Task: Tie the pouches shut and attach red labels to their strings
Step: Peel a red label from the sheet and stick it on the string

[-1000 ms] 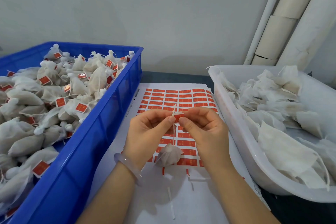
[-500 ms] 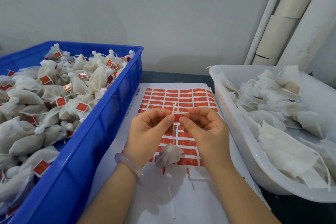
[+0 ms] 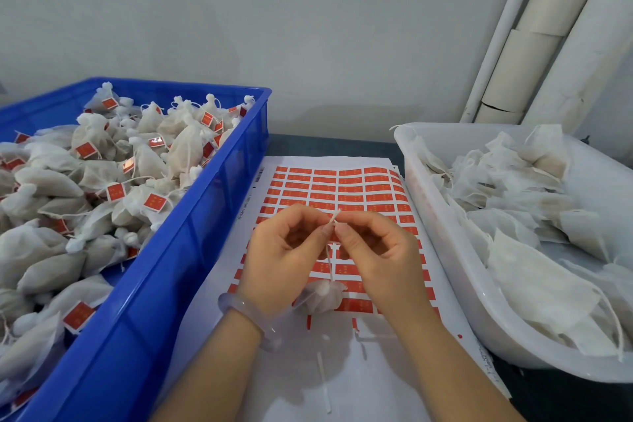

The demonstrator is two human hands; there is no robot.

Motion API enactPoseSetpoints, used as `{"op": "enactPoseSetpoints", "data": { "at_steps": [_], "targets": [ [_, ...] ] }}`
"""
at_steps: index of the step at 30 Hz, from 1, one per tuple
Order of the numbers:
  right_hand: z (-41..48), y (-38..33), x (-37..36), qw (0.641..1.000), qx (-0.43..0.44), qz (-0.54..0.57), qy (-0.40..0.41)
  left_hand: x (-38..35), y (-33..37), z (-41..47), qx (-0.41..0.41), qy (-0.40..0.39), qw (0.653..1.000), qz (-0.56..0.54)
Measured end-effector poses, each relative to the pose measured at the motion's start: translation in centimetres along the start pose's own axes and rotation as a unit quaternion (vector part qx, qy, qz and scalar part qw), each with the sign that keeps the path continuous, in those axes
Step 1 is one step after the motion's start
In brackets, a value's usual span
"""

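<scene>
A small tied white pouch (image 3: 321,296) hangs by its string (image 3: 329,259) over the sheet of red labels (image 3: 337,187). My left hand (image 3: 286,259) and my right hand (image 3: 380,255) meet above it, both pinching the top end of the string between thumb and fingertips. A bit of red shows between the fingertips, mostly hidden, so I cannot tell how the label sits on the string. The pouch hangs free below both hands.
A blue crate (image 3: 164,284) at left holds several tied, labelled pouches. A white tub (image 3: 455,271) at right holds several flat untied pouches. Loose white string scraps (image 3: 323,384) lie on the sheet's bare paper. Pipes (image 3: 534,31) stand at the back right.
Both hands have stayed together at the string's top, fingertips pressing closer. The pouch hangs in the same place.
</scene>
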State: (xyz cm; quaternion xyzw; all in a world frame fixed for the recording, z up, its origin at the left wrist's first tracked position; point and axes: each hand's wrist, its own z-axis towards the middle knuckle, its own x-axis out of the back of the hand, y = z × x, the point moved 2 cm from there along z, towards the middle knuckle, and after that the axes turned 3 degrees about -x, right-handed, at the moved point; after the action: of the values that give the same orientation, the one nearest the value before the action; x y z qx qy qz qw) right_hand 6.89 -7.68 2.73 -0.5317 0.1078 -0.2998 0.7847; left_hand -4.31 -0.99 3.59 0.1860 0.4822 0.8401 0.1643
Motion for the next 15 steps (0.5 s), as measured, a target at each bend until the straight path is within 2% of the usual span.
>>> {"op": "enactPoseSetpoints", "data": {
  "at_steps": [10, 15],
  "targets": [
    [-0.2, 0.22, -0.1, 0.998, 0.032, -0.063, 0.003, -0.09, -0.45, -0.24, -0.028, -0.02, 0.997, 0.066],
    [-0.2, 0.17, -0.06, 0.999, 0.023, -0.043, 0.005, -0.19, -0.61, -0.29, -0.022, -0.003, 0.998, 0.061]
  ]
}}
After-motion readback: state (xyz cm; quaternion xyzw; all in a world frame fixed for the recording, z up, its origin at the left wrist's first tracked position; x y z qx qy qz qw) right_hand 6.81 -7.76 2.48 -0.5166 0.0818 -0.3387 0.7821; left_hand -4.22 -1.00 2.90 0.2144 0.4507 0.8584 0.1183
